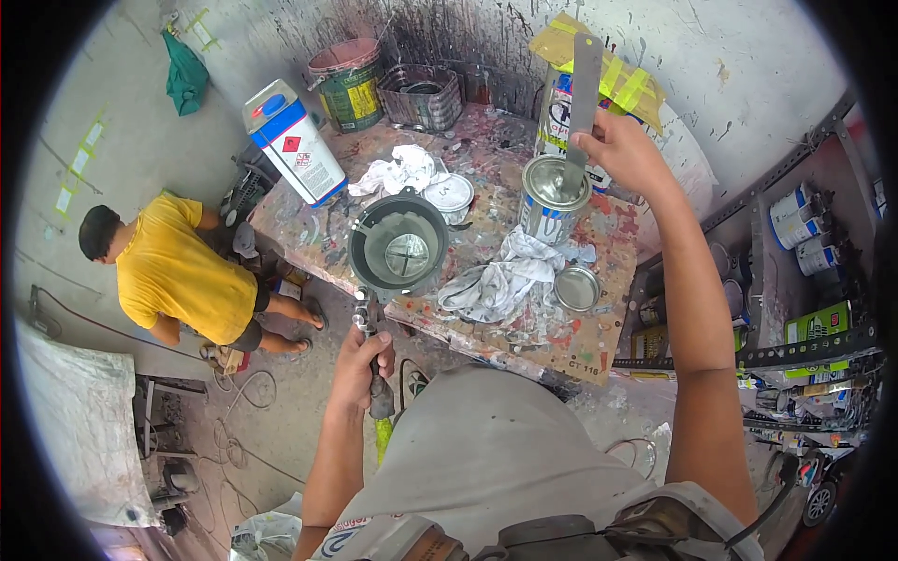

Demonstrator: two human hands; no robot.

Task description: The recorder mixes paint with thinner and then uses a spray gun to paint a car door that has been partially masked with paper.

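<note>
Charcoal cup [359,251], grey-coated inside, metal strip [586,86] at can [543,224]

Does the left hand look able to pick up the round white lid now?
Probably not: the left hand grips the spray gun, whose dark cup lies between that hand and the round white lid.

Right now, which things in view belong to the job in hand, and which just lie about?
Apparently in use:
flat metal strip, right hand
spray gun with dark cup, left hand
round tin at the strip's lower end

Seemingly lying about:
crumpled white rags
round white lid
rectangular capped can
</note>
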